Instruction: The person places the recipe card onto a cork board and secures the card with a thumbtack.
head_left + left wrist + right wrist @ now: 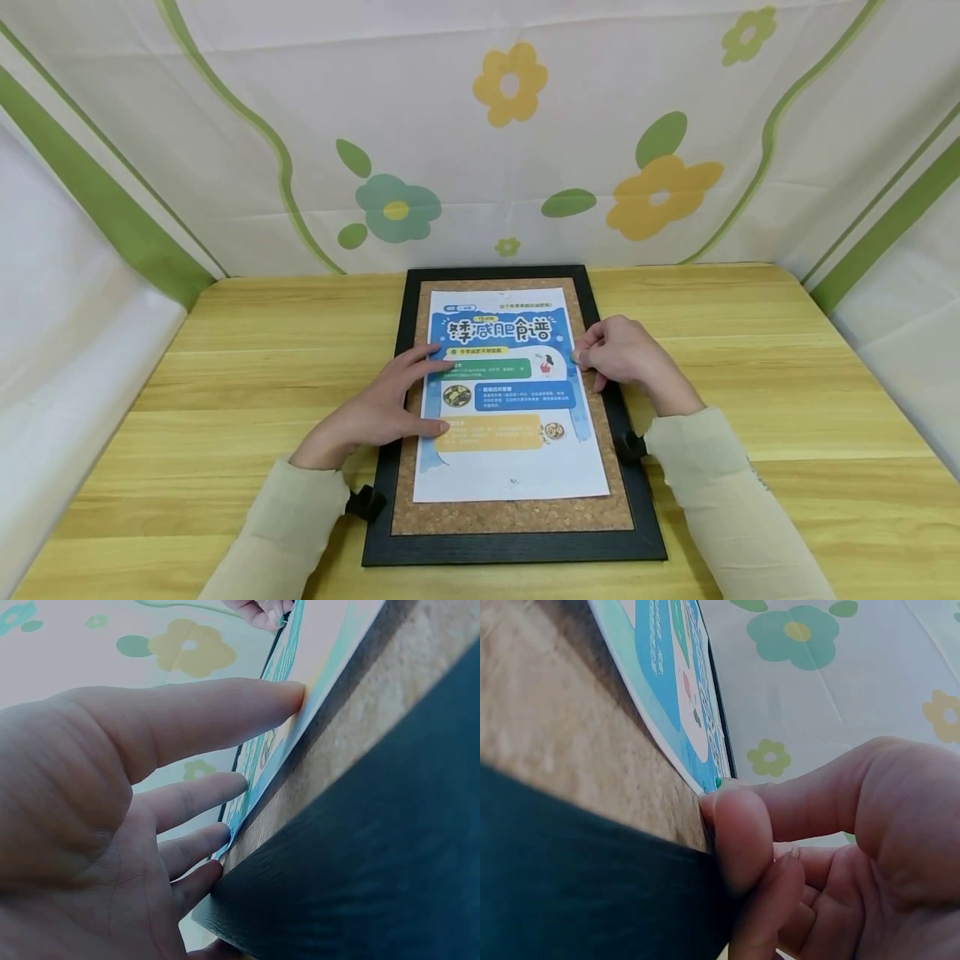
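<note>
A printed sheet (517,467) with a blue, green and yellow layout lies on a black-framed cork board (517,517). On the sheet's left side my left hand (382,400) rests with thumb and fingers spread, holding the paper down. The left wrist view shows its thumb (247,709) straight, its tip on the paper. At the sheet's right edge, my right hand (618,354) pinches a small green pushpin (718,781) between thumb and fingertip, most of it hidden by the fingers. Those fingertips are right at the paper's edge, over the cork.
Under the board is a wood-grain table (225,400), reaching out to both sides. Behind it hangs a white cloth (450,125) with printed flowers, and more cloth closes off the left and right.
</note>
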Tool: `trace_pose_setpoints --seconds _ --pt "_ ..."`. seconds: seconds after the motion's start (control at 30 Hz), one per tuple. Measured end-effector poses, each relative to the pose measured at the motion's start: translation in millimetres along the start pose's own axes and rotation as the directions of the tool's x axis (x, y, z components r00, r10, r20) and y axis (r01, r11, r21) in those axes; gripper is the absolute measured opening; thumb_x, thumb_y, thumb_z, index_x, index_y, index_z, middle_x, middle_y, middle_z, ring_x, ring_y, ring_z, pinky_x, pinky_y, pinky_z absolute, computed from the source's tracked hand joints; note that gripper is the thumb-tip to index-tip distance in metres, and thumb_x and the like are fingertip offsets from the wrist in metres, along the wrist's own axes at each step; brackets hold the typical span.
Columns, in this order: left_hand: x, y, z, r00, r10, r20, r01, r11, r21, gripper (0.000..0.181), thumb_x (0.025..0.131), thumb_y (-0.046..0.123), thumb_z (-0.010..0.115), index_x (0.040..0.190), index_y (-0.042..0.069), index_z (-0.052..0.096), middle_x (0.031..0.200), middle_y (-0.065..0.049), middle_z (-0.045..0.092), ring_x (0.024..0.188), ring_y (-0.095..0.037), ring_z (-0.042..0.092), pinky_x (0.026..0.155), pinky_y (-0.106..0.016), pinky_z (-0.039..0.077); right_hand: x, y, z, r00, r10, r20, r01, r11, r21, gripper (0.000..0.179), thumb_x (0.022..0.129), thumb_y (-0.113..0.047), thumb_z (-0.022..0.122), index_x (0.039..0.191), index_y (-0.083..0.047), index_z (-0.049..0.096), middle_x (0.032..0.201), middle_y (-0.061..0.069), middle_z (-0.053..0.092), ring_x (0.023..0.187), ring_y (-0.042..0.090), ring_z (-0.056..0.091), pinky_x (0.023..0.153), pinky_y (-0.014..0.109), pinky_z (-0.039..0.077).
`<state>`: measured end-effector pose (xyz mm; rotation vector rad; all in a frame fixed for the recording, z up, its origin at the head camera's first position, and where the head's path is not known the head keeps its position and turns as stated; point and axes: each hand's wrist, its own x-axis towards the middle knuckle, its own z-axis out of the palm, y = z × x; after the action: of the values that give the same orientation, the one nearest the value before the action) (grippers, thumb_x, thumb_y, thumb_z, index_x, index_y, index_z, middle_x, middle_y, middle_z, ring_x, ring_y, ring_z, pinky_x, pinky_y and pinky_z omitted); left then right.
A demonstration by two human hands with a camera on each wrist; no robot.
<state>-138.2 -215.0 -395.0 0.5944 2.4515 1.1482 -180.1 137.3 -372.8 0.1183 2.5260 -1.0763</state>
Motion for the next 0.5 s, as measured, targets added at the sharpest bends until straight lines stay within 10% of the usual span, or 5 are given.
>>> trace_pose_setpoints --seconds 0.5 --pt "0.7 -1.7 1.0 1.0 0.007 -0.003 -0.007 1.0 0.001 0.078 0.09 0.023 0.087 0.159 0.009 0.053 0.179 -0.018 0.02 0.165 -0.052 0.008 0.125 -0.079 0.017 0.7 -0.2 0.5 1.0 -0.007 -0.006 0.007 1.0 -0.026 0.012 0.103 -0.008 0.065 0.107 0.002 0.069 0.099 0.017 0.068 0.061 0.022 0.068 0.065 0.032 0.057"
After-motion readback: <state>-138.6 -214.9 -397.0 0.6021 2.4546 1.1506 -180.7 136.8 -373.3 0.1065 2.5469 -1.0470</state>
